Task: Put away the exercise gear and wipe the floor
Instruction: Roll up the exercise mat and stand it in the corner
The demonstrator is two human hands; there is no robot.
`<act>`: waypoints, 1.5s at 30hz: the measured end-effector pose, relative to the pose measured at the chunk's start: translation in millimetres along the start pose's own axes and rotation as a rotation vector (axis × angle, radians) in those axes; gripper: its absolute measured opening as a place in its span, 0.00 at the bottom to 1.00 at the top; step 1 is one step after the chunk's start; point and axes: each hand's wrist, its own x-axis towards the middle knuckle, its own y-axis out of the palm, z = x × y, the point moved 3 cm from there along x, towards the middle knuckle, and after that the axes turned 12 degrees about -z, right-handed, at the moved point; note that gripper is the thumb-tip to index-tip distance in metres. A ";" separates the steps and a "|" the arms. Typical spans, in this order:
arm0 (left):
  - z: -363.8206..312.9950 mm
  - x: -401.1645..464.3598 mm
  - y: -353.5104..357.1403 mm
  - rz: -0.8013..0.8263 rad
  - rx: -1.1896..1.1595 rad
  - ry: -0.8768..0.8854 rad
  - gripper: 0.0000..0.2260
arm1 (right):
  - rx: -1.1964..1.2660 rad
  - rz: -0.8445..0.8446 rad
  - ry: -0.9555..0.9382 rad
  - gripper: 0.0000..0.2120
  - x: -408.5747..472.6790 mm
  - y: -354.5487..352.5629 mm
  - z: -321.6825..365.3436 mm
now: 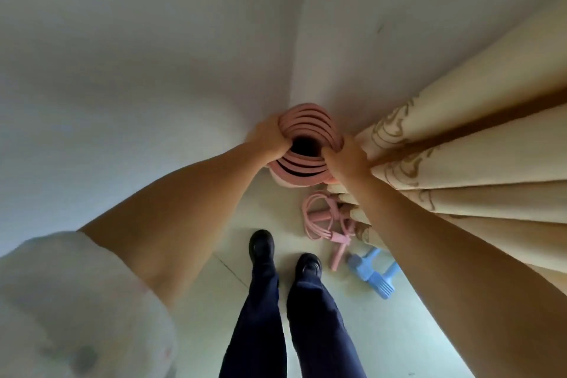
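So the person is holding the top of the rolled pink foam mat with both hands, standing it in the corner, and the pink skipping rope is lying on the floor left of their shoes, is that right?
Nearly. The head view shows both hands, left hand and right hand, gripping the rolled pink foam mat in the corner, but the pink skipping rope lies right of the black shoes, beside the cream curtain.

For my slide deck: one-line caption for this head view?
Both hands grip a rolled pink mat upright in the corner beside a curtain.

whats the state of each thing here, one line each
yoga mat: rolled, upright in the corner, gripped at its top
left hand: grips mat rim
right hand: grips mat rim
jump rope: coiled, on floor
blue object: lying on floor
curtain: hanging, gathered in folds
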 end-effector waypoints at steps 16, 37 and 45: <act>25.2 18.8 24.1 -0.159 -0.402 -0.221 0.36 | 0.041 -0.010 -0.003 0.30 48.3 32.4 0.9; 28.3 -226.8 -98.8 -0.442 0.291 0.026 0.26 | -0.785 0.082 -0.941 0.26 -173.2 -41.8 63.4; 104.9 -402.0 -39.3 -0.536 0.148 -0.439 0.25 | -0.958 0.246 -1.462 0.26 -273.5 -20.4 34.0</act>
